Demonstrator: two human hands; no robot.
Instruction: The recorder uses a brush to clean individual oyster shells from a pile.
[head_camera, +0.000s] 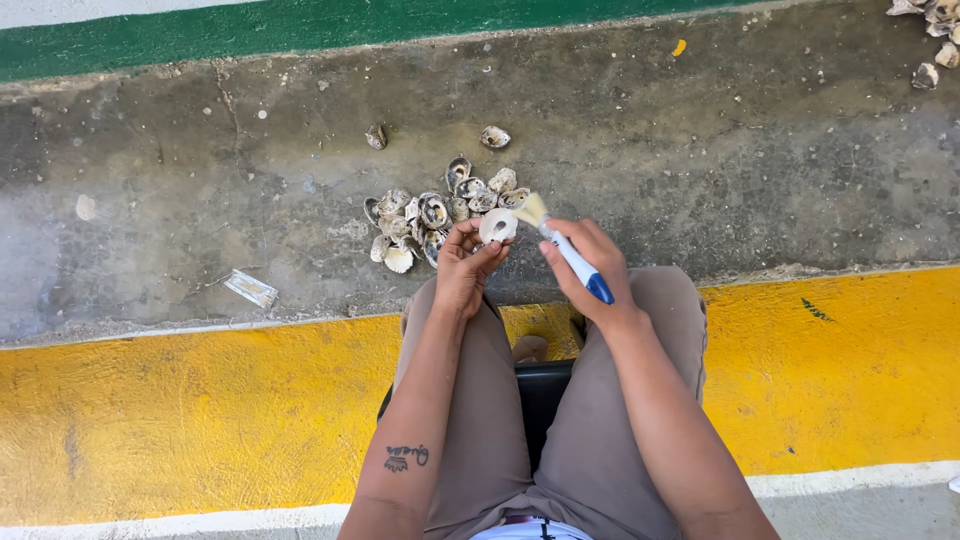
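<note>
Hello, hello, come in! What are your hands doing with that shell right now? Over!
Left hand gripping pale shell. Right hand gripping toothbrush, bristles at shell. Shell pile just beyond; nothing between.

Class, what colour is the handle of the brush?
White with a blue end, in the head view: brush handle.
</note>
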